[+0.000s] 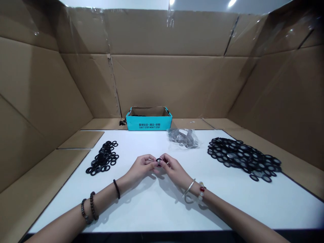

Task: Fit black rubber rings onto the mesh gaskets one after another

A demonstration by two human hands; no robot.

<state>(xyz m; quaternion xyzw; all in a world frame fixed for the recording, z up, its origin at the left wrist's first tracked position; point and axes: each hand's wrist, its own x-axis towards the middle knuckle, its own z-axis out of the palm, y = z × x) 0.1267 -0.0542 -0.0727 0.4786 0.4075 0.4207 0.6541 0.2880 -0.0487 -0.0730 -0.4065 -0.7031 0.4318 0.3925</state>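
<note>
Near the middle of the white table, my left hand [144,164] and my right hand [173,168] meet at their fingertips. Between them is a small black ring [159,160], pinched from both sides by thumbs and forefingers. Part of the ring is hidden by the fingers, and something pale shows at its centre. On the left lies a loose pile of black rings [102,158], open in the middle. A larger heap of black rings with grey centres [243,155] spreads out on the right.
At the back stands a turquoise box [149,123] with dark things inside. A clear plastic bag [183,138] of grey discs lies in front of it, to the right. Small black pieces [123,122] sit beside the box. Cardboard walls [172,84] enclose the table [157,209] on three sides.
</note>
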